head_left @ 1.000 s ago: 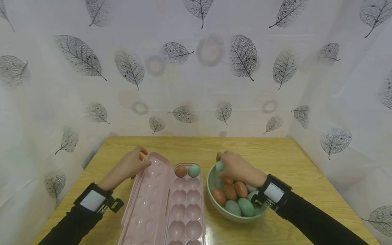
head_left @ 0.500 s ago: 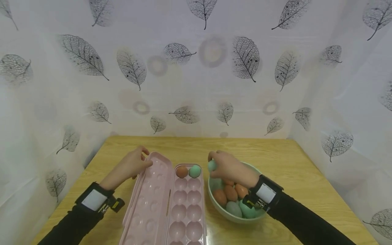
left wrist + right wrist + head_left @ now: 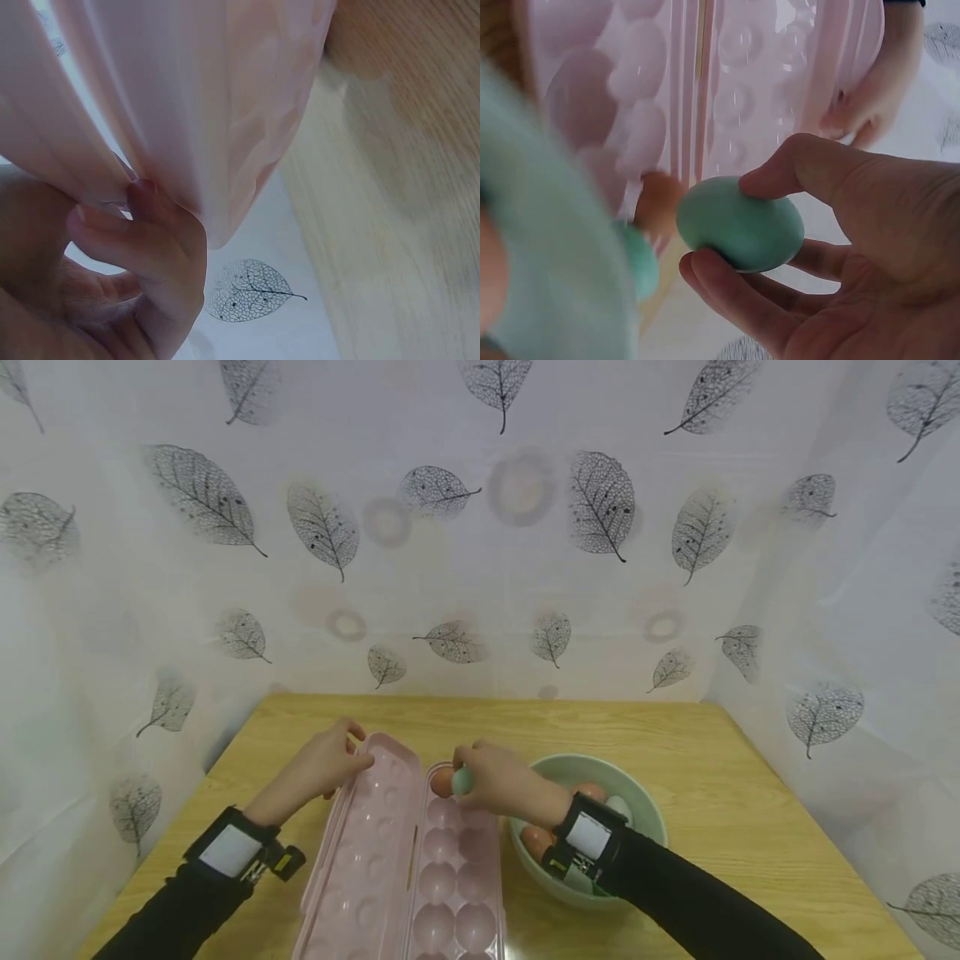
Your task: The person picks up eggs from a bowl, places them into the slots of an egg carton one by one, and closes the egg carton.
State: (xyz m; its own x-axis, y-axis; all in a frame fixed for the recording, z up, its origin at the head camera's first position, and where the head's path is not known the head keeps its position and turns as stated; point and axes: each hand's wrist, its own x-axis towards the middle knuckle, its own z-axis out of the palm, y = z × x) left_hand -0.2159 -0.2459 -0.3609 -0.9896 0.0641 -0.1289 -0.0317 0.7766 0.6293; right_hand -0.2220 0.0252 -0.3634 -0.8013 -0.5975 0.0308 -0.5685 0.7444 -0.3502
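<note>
- Head view: the left hand (image 3: 330,764) pinches the far outer edge of the pink lid (image 3: 367,839), thumb on its inner face; this likely keeps the lid folded back and steady.
- The right hand (image 3: 506,785) grasps a green egg (image 3: 739,223) by its sides between thumb and fingertips, probably a light pinch to spare the shell and leave one end free.
- That egg is at the far end of the pink tray (image 3: 437,883); whether it touches anything there, I cannot tell.
- At that end of the tray sit a brown egg (image 3: 658,204) and, beside it, a second green egg (image 3: 641,262).
- A pale green bowl (image 3: 577,766) stands just right of the tray, seemingly handy for the right hand. It holds brown eggs (image 3: 536,839) and paler ones, partly hidden by the right forearm.
</note>
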